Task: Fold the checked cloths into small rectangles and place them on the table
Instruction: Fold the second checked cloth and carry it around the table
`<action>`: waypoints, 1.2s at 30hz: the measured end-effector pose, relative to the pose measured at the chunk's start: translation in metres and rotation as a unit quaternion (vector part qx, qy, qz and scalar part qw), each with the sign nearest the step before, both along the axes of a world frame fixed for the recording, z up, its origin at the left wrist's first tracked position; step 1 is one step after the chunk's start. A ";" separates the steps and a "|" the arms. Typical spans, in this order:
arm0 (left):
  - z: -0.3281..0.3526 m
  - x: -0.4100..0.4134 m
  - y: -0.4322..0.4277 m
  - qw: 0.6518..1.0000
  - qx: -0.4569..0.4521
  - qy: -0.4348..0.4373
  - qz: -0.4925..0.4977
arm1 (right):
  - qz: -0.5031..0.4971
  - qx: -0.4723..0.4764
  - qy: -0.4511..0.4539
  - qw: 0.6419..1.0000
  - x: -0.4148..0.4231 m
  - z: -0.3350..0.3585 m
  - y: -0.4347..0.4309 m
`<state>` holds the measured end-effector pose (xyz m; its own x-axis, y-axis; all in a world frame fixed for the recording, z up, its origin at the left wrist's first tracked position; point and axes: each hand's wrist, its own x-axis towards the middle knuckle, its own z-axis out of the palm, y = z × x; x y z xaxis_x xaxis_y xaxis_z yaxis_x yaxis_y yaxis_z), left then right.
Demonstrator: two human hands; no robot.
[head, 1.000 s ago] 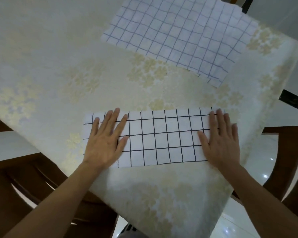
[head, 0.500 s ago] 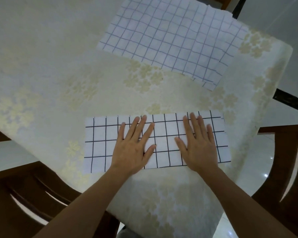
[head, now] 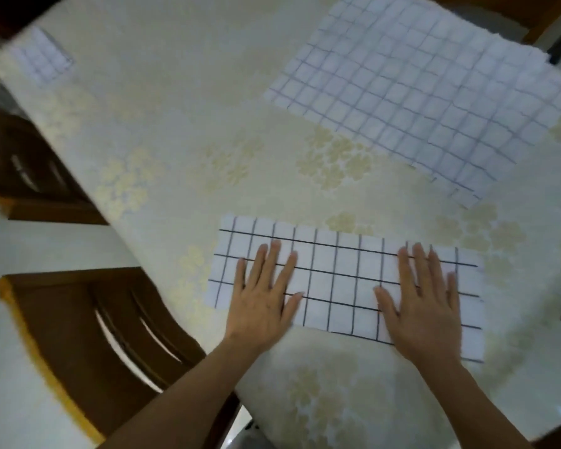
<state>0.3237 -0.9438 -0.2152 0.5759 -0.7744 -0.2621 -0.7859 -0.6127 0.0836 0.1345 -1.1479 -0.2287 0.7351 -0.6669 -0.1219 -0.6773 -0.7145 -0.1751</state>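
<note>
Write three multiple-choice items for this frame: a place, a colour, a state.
1. Where is the blue-lined cloth? A) far right of the table B) under the hands C) on the floor
2. Line colour of the near cloth? A) red B) black C) green
3. The left hand and right hand are: A) lifted clear B) pinching a corner C) flat on the near cloth
Answers: 1 A, it lies beyond the hands, rightward. 2 B, its grid is black. 3 C, straight fingers rest on it.
</note>
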 end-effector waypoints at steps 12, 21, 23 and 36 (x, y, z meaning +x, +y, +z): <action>0.001 0.009 -0.005 1.000 0.001 -0.011 -0.023 | -0.024 0.024 0.015 0.999 -0.005 0.003 0.001; 0.042 -0.013 0.024 0.971 -0.067 -0.053 0.225 | 0.342 0.062 -0.089 0.933 0.148 0.055 0.004; 0.046 -0.012 0.029 0.957 -0.080 -0.055 0.272 | 0.449 0.055 -0.105 0.886 0.185 0.055 0.011; 0.036 0.017 0.027 0.902 -0.060 -0.036 0.427 | 0.760 -0.017 0.046 0.648 0.317 0.063 0.061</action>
